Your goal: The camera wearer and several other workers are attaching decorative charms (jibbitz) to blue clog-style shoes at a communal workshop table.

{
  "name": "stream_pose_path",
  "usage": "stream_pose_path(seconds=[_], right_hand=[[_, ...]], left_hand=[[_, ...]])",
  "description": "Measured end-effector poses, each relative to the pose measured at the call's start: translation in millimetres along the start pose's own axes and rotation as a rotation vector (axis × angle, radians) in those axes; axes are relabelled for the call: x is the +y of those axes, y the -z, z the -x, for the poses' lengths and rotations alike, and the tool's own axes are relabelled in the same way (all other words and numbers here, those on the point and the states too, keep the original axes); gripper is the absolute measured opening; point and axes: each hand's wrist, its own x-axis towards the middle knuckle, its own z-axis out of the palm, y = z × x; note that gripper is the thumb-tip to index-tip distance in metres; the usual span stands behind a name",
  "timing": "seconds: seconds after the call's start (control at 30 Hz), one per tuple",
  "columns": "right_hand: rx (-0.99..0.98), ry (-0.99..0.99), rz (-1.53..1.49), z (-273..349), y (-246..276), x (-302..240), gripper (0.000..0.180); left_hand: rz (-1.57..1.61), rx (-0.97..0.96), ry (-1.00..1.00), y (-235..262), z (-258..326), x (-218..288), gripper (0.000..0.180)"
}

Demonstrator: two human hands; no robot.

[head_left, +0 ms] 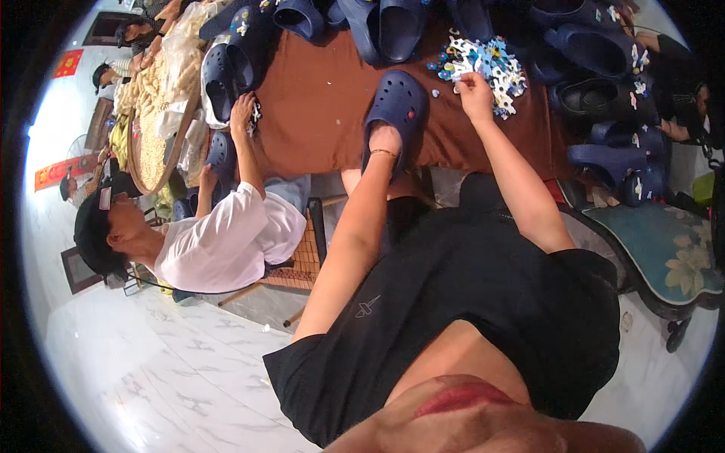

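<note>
A navy clog with round holes is propped up on my left hand, which reaches inside its opening. The fingers of that hand are hidden in the shoe. One small red charm sits on the clog's upper. To the right, at the near left side of a heap of white, blue and yellow shoe charms, my right hand is closed in a pinch. Whatever is between its fingertips is too small to make out. A single pale charm lies apart on the brown cloth.
Navy clogs line the table's far side, and more clogs with charms stand at the right. On my left, a co-worker in white handles another clog. A round tray of pale pieces lies beyond; a padded stool stands right.
</note>
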Motion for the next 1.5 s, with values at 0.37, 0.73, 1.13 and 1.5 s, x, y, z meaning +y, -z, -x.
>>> stream_pose_path(seconds=[0.37,0.73,1.13,1.5], right_hand=[[-0.600,-0.087,-0.040,-1.1,-58.9,-46.5,0.015],[-0.769,-0.047,0.707,-25.9,-76.2,-71.5,0.031],[-0.552,-0.050,0.579,-8.1,-51.8,-60.1,0.022],[-0.310,0.368,0.740,1.6,14.9,24.1,0.020]], left_hand=[[-0.001,-0.073,-0.019,-3.9,15.7,-6.9,0.023],[0.061,-0.070,-0.033,-4.0,15.8,-6.9,0.026],[0.059,-0.021,-0.056,0.5,8.1,5.9,0.027],[0.028,-0.145,-0.077,-31.0,-15.6,-9.4,0.032]])
